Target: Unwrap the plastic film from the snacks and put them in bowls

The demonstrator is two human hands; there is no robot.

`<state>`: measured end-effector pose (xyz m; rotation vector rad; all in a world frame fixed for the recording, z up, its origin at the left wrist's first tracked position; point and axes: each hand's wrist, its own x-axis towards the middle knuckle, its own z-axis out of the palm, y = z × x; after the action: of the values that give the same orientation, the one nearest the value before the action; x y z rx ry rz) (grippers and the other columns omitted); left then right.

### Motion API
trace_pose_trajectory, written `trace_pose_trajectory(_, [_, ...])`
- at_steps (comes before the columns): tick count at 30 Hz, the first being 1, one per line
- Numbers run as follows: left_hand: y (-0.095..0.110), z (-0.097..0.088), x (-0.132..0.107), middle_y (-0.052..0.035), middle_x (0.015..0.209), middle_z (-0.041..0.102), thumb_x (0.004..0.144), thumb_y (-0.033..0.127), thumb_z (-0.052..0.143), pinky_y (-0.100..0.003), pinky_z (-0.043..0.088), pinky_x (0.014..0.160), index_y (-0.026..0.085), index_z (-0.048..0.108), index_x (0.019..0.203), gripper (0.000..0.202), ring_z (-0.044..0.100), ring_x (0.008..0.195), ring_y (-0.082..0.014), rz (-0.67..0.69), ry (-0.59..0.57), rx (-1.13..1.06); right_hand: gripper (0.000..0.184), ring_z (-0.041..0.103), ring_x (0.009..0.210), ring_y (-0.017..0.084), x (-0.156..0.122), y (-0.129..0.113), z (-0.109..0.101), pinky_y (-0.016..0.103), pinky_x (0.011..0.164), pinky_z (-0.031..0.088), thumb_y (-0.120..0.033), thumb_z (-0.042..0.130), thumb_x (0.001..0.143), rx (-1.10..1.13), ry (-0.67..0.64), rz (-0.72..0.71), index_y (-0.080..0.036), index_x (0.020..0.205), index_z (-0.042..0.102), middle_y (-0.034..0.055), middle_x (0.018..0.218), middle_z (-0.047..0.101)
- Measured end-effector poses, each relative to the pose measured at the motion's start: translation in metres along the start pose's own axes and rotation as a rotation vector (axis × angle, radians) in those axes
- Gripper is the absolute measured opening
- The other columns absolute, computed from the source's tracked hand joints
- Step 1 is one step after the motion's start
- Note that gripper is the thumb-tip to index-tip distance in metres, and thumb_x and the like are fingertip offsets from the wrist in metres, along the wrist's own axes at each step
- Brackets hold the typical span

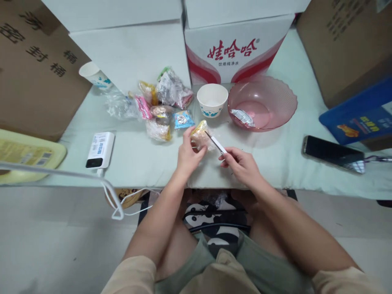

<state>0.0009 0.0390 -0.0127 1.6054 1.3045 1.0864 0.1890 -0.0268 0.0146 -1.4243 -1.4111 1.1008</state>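
Note:
My left hand (pixel 190 154) grips a clear-wrapped snack packet (pixel 201 134) with yellow on its top edge, thumb and fingers curved around its left side. In my right hand (pixel 240 163) is a slim white knife (pixel 218 143), closed in the fingers. Its dark tip points up and left and meets the packet's wrapper; whether it has gone through cannot be made out. Just behind the packet stands a white paper bowl (pixel 212 100) with a blue leaf print. A small blue snack packet (pixel 183 119) lies left of that bowl.
A pink bowl (pixel 278 104) holds a silver packet (pixel 242 117). Several wrapped snacks (pixel 162 110) are heaped at left, near a paper cup (pixel 96 76). A power bank (pixel 100 150) lies left, a phone (pixel 333 153) right. White cartons (pixel 232 53) stand behind.

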Motion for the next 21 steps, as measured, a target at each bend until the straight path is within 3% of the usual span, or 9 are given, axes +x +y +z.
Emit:
trace_pose_trajectory(4, [0.004,0.001,0.002,-0.0077,0.117,0.068,0.078,0.034,0.076,-0.03,0.057,0.079,0.03,0.03,0.145,0.082,0.07,0.092,-0.0177,-0.008,-0.014,-0.15,0.028,0.065,0.06,0.017,0.004,0.005,0.002,0.028,0.059,0.046,-0.044,0.054,0.091,-0.14,-0.025,0.018,-0.022,0.09,0.071,0.001,0.069,0.07])
trace_pose_trajectory(8, [-0.002,-0.016,0.01,-0.009,0.126,0.062,0.077,0.044,0.079,-0.028,0.057,0.078,0.036,0.023,0.146,0.09,0.069,0.103,-0.0192,-0.066,0.146,-0.281,0.028,0.061,0.056,0.018,-0.002,0.008,-0.016,0.029,0.057,0.044,-0.04,0.052,0.091,-0.272,-0.066,0.041,-0.022,0.085,0.073,-0.0002,0.061,0.067])
trace_pose_trajectory(10, [-0.005,-0.024,0.012,-0.0078,0.123,0.063,0.075,0.045,0.08,-0.025,0.057,0.072,0.037,0.027,0.142,0.087,0.07,0.1,-0.0188,-0.133,0.17,-0.333,0.028,0.061,0.059,0.02,-0.004,0.012,-0.028,0.031,0.059,0.045,-0.04,0.052,0.09,-0.38,0.017,0.036,-0.023,0.086,0.074,0.0017,0.065,0.069])
trace_pose_trajectory(13, [-0.003,-0.025,0.009,-0.0039,0.106,0.068,0.071,0.047,0.083,-0.023,0.057,0.062,0.032,0.039,0.133,0.078,0.071,0.084,-0.0167,-0.228,0.038,-0.388,0.028,0.066,0.076,0.027,-0.002,0.02,-0.043,0.038,0.07,0.049,-0.04,0.053,0.09,-0.66,0.225,-0.004,-0.023,0.092,0.075,0.0082,0.082,0.073])
trace_pose_trajectory(16, [0.004,-0.014,0.004,-0.0007,0.087,0.069,0.074,0.056,0.077,-0.024,0.056,0.055,0.027,0.049,0.122,0.063,0.069,0.068,-0.0154,-0.28,-0.173,-0.393,0.028,0.066,0.096,0.034,0.003,0.027,-0.046,0.049,0.086,0.05,-0.032,0.052,0.089,-0.81,0.295,-0.094,-0.02,0.101,0.074,0.0147,0.099,0.073])
trace_pose_trajectory(18, [0.01,-0.006,0.004,-0.0005,0.082,0.069,0.079,0.064,0.069,-0.025,0.055,0.051,0.026,0.052,0.12,0.058,0.067,0.059,-0.0145,-0.357,-0.248,-0.4,0.034,0.064,0.107,0.034,0.004,0.027,-0.041,0.052,0.095,0.049,-0.027,0.053,0.086,-0.725,0.263,-0.228,-0.018,0.114,0.069,0.0163,0.113,0.071])
trace_pose_trajectory(21, [0.02,0.0,0.006,-0.0027,0.08,0.069,0.087,0.073,0.051,-0.024,0.054,0.05,0.025,0.05,0.13,0.065,0.065,0.053,-0.0136,-0.526,-0.259,-0.439,0.045,0.061,0.12,0.029,0.003,0.023,-0.027,0.048,0.103,0.049,-0.027,0.06,0.085,-0.499,0.143,-0.413,-0.021,0.129,0.059,0.0143,0.13,0.065])
